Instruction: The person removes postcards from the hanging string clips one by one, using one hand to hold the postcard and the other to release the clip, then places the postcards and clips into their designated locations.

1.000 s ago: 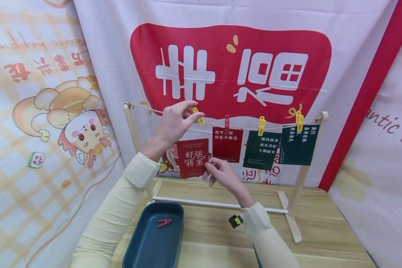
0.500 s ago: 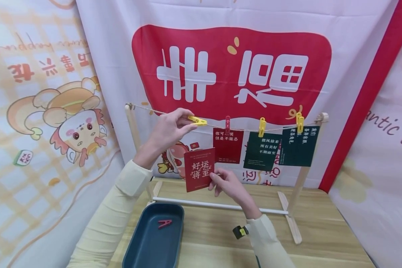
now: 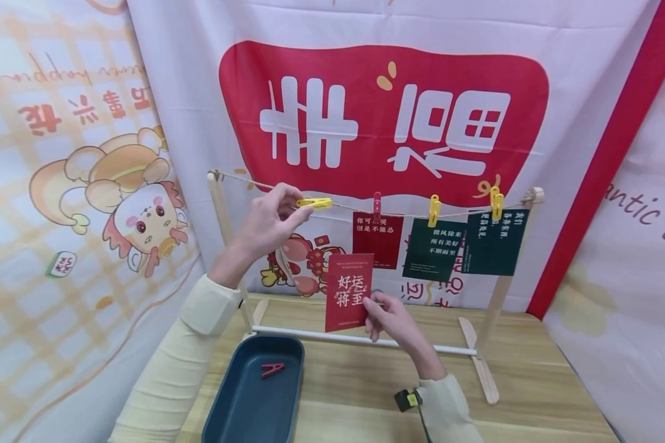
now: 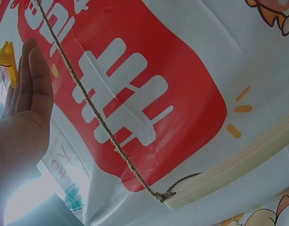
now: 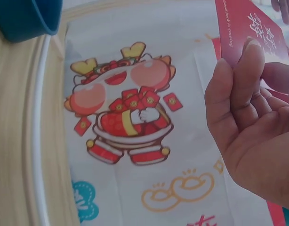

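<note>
In the head view the left hand (image 3: 271, 218) pinches a yellow clothespin (image 3: 317, 203) between thumb and fingers. The clothespin lies level, overlapping the twine line (image 3: 346, 208). Lower down, the right hand (image 3: 396, 323) holds a red card (image 3: 348, 292) with white characters by its right edge, below the line and in front of the rack. The right wrist view shows the thumb and fingers on that card (image 5: 243, 28). Right of the left hand, a red clothespin (image 3: 377, 206) stands over a hanging red card (image 3: 378, 246), and yellow clothespins (image 3: 434, 210) over dark green cards (image 3: 429, 255).
A wooden rack with an upright post (image 3: 495, 301) and a white crossbar (image 3: 310, 335) stands on the wooden table (image 3: 354, 394). A dark blue tray (image 3: 249, 406) at the front left holds a red clothespin (image 3: 273, 369). A printed cloth (image 3: 188, 80) hangs behind.
The left hand has moved left and down slightly, its yellow clothespin turning from tilted to level. The right hand has lowered the red card and carried it right, away from the left hand.
</note>
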Action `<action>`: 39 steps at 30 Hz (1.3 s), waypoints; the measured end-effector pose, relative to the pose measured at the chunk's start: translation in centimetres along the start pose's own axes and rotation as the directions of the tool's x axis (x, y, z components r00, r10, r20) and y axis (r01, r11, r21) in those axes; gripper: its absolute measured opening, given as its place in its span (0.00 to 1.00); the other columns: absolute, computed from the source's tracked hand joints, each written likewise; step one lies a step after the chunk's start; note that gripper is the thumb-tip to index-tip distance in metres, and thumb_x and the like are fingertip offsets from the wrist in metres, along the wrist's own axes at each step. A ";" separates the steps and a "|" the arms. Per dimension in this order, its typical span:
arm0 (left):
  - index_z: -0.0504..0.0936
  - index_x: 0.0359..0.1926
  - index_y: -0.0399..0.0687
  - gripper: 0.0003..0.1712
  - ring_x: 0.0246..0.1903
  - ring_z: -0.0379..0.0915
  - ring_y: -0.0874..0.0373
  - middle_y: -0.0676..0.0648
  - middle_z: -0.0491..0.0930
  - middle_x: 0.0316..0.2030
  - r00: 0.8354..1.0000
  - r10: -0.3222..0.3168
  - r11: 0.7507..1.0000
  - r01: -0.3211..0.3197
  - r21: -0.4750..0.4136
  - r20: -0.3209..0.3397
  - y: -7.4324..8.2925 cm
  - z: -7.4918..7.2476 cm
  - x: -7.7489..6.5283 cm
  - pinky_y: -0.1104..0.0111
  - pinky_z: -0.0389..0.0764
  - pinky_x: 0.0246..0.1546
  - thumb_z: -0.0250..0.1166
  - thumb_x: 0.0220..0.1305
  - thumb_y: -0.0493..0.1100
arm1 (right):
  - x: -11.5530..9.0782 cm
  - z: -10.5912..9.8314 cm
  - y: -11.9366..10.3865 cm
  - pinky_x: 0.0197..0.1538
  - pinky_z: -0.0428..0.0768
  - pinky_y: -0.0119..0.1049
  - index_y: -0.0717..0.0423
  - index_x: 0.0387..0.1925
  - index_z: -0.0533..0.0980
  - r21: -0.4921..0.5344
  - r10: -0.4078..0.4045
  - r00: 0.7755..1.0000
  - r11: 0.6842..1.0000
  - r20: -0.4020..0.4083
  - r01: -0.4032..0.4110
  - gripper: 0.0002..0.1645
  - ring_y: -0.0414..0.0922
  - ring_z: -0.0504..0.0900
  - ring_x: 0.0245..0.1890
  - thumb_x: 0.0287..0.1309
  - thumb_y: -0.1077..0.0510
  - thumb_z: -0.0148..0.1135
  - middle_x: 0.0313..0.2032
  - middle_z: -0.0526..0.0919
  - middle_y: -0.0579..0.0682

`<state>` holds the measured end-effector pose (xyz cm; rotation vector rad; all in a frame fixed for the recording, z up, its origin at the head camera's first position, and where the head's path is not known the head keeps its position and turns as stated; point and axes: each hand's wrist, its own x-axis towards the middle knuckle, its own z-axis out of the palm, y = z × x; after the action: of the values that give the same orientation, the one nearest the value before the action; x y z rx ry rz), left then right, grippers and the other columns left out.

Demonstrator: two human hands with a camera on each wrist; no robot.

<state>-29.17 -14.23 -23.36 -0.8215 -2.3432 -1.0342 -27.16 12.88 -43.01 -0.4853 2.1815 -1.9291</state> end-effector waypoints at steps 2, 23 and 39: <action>0.73 0.52 0.45 0.20 0.35 0.83 0.59 0.47 0.85 0.43 1.000 0.000 1.000 0.000 0.012 -0.011 -0.2 -0.2 -0.3 0.66 0.85 0.39 0.66 0.64 0.49 | -0.3 -0.3 0.5 0.25 0.81 0.32 0.62 0.40 0.73 0.003 0.005 1.000 1.000 -0.004 -0.005 0.23 0.41 0.77 0.18 0.70 0.43 0.53 0.21 0.79 0.51; 0.71 0.55 0.45 0.21 0.38 0.81 0.55 0.44 0.82 0.44 0.990 -0.130 0.988 0.125 0.088 0.062 -3.0 -0.9 -4.2 0.67 0.84 0.36 0.66 0.65 0.47 | -4.0 -3.1 6.0 0.27 0.79 0.31 0.60 0.43 0.74 -0.009 0.162 0.987 0.987 -0.022 -0.162 0.27 0.41 0.77 0.17 0.67 0.38 0.54 0.18 0.77 0.47; 0.76 0.55 0.45 0.20 0.34 0.78 0.57 0.45 0.84 0.39 0.954 -0.251 0.962 0.227 0.153 0.164 -6.7 -0.2 -8.7 0.68 0.79 0.30 0.63 0.68 0.50 | -7.1 -5.8 10.2 0.26 0.80 0.33 0.60 0.38 0.73 0.056 0.300 0.953 0.952 0.038 -0.302 0.25 0.36 0.73 0.11 0.69 0.40 0.52 0.12 0.73 0.40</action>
<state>-27.34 -20.99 -31.84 -0.6143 -2.6876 -0.9170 -23.79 21.86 -52.87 -0.1564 2.0323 -1.8039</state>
